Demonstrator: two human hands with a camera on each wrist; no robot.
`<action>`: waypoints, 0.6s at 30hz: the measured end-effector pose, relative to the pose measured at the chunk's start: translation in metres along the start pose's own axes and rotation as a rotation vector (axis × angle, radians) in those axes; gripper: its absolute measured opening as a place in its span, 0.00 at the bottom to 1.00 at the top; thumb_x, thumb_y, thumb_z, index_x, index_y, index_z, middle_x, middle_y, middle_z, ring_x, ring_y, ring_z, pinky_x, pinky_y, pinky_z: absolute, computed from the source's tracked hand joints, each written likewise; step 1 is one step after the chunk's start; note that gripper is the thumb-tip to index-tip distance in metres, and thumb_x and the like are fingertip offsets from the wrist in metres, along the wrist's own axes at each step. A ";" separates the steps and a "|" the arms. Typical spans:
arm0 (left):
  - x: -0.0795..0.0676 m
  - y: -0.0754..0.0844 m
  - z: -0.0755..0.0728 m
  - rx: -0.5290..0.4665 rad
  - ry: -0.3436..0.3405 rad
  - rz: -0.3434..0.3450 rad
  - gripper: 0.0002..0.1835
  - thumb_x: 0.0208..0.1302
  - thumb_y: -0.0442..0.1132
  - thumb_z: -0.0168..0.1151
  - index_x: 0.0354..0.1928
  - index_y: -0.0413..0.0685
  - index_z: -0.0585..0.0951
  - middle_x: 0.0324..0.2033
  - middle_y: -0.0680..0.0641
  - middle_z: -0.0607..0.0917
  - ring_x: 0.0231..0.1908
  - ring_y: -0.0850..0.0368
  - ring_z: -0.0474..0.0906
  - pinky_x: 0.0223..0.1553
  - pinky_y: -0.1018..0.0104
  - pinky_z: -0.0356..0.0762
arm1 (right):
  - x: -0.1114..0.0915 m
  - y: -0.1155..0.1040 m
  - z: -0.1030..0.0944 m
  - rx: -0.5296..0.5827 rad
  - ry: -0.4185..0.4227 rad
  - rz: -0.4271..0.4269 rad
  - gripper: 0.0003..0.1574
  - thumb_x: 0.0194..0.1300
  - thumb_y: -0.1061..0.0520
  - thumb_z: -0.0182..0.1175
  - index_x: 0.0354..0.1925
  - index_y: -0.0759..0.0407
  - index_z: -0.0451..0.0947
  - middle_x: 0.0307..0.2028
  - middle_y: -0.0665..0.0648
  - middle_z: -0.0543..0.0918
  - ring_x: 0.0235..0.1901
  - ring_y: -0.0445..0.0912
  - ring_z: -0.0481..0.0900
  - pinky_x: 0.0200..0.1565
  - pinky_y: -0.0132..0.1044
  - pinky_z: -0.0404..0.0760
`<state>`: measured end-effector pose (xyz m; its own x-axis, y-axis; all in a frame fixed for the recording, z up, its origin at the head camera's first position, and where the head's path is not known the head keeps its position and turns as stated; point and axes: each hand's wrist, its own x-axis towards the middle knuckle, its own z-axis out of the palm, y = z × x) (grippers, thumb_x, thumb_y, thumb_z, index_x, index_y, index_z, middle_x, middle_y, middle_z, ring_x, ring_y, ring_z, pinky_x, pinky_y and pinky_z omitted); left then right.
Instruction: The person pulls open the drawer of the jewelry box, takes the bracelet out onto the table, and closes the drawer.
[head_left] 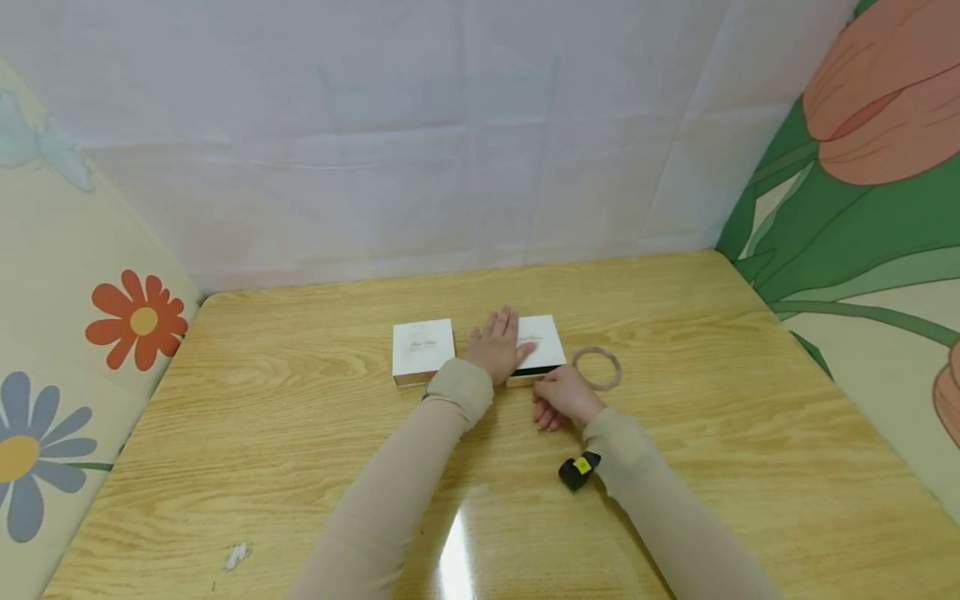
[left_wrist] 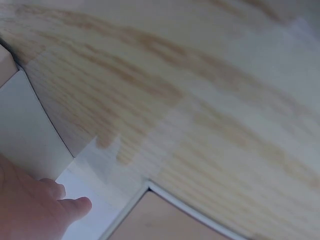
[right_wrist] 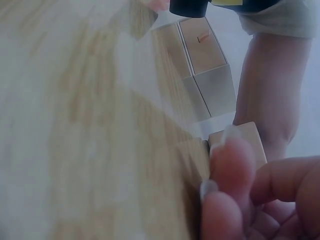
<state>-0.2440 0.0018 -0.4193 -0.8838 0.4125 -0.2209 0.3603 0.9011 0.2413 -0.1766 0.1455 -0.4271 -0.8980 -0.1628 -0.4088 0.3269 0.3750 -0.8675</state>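
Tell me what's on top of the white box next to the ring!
The left hand lies partly over the white box, beside some small printing. What's beneath the hand is covered, so I can't see it.

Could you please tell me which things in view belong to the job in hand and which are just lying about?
Seemingly in use:
right white box, under the left hand, right hand at its front

Apparently lying about:
left white box
pinkish ring
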 end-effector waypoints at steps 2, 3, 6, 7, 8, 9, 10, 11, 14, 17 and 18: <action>0.000 0.000 0.000 -0.002 0.001 0.000 0.39 0.76 0.61 0.29 0.77 0.45 0.39 0.76 0.47 0.36 0.74 0.51 0.33 0.72 0.48 0.43 | 0.001 0.000 0.000 -0.004 0.001 0.000 0.16 0.68 0.65 0.48 0.27 0.72 0.76 0.14 0.55 0.79 0.11 0.41 0.76 0.14 0.29 0.76; 0.000 0.000 0.000 -0.002 0.003 -0.001 0.39 0.76 0.61 0.29 0.77 0.45 0.39 0.76 0.47 0.36 0.74 0.51 0.33 0.72 0.48 0.43 | 0.001 0.000 0.000 -0.005 0.002 0.000 0.16 0.68 0.65 0.48 0.27 0.72 0.76 0.14 0.55 0.79 0.11 0.41 0.76 0.14 0.29 0.76; 0.000 0.001 0.000 0.000 0.006 0.000 0.39 0.76 0.61 0.29 0.77 0.44 0.39 0.76 0.46 0.36 0.74 0.50 0.34 0.72 0.48 0.43 | 0.002 0.000 0.000 -0.012 0.004 -0.002 0.16 0.68 0.65 0.47 0.27 0.72 0.76 0.14 0.55 0.79 0.11 0.41 0.76 0.14 0.29 0.76; 0.001 0.000 0.000 0.000 0.008 0.001 0.39 0.76 0.61 0.29 0.77 0.44 0.40 0.76 0.46 0.37 0.75 0.50 0.34 0.72 0.48 0.43 | 0.002 0.000 0.000 -0.012 0.004 -0.002 0.16 0.68 0.65 0.47 0.26 0.72 0.77 0.14 0.55 0.79 0.11 0.41 0.76 0.14 0.29 0.76; 0.001 0.000 0.000 0.001 0.011 0.001 0.39 0.76 0.61 0.29 0.77 0.44 0.40 0.76 0.46 0.37 0.75 0.50 0.34 0.72 0.48 0.44 | 0.003 0.000 -0.001 -0.011 0.004 -0.002 0.16 0.68 0.65 0.47 0.26 0.72 0.77 0.14 0.55 0.79 0.11 0.41 0.76 0.14 0.29 0.76; 0.001 0.000 0.001 0.003 0.010 0.001 0.39 0.76 0.61 0.29 0.77 0.44 0.39 0.76 0.46 0.36 0.75 0.50 0.34 0.72 0.48 0.44 | 0.003 0.000 -0.001 -0.010 0.004 -0.002 0.16 0.68 0.65 0.47 0.26 0.72 0.77 0.14 0.55 0.79 0.11 0.41 0.76 0.14 0.30 0.76; 0.001 0.000 0.001 0.004 0.011 0.002 0.39 0.76 0.61 0.28 0.77 0.44 0.39 0.76 0.46 0.36 0.75 0.50 0.34 0.72 0.48 0.44 | 0.003 0.000 -0.001 -0.007 0.004 -0.002 0.16 0.68 0.66 0.48 0.26 0.72 0.77 0.14 0.55 0.79 0.11 0.41 0.76 0.14 0.30 0.76; 0.001 0.000 0.001 0.004 0.011 0.002 0.39 0.76 0.61 0.28 0.77 0.44 0.39 0.76 0.46 0.36 0.75 0.50 0.34 0.72 0.48 0.43 | 0.003 0.000 -0.001 -0.006 0.001 -0.005 0.16 0.67 0.66 0.48 0.26 0.72 0.77 0.14 0.55 0.79 0.11 0.41 0.76 0.14 0.30 0.76; 0.001 0.000 0.001 0.004 0.010 0.002 0.39 0.76 0.61 0.28 0.77 0.44 0.39 0.76 0.47 0.36 0.75 0.50 0.34 0.72 0.48 0.43 | 0.002 -0.001 -0.001 -0.001 -0.001 -0.008 0.16 0.67 0.66 0.48 0.26 0.72 0.77 0.14 0.55 0.79 0.11 0.41 0.76 0.14 0.30 0.76; 0.000 0.001 0.000 0.005 0.012 0.003 0.39 0.76 0.61 0.29 0.77 0.44 0.40 0.76 0.46 0.37 0.75 0.50 0.34 0.72 0.48 0.44 | 0.002 -0.001 -0.001 -0.001 0.000 -0.014 0.15 0.66 0.66 0.48 0.27 0.73 0.77 0.14 0.54 0.79 0.11 0.40 0.76 0.14 0.29 0.76; 0.000 0.001 0.000 0.007 0.014 0.004 0.39 0.76 0.61 0.29 0.77 0.44 0.40 0.76 0.46 0.37 0.75 0.50 0.34 0.71 0.48 0.44 | 0.002 -0.001 -0.001 0.001 0.003 -0.013 0.15 0.66 0.67 0.48 0.27 0.73 0.77 0.14 0.54 0.79 0.11 0.40 0.76 0.14 0.29 0.76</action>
<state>-0.2433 0.0024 -0.4191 -0.8866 0.4139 -0.2065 0.3656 0.9006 0.2351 -0.1794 0.1452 -0.4268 -0.9030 -0.1648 -0.3968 0.3156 0.3721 -0.8729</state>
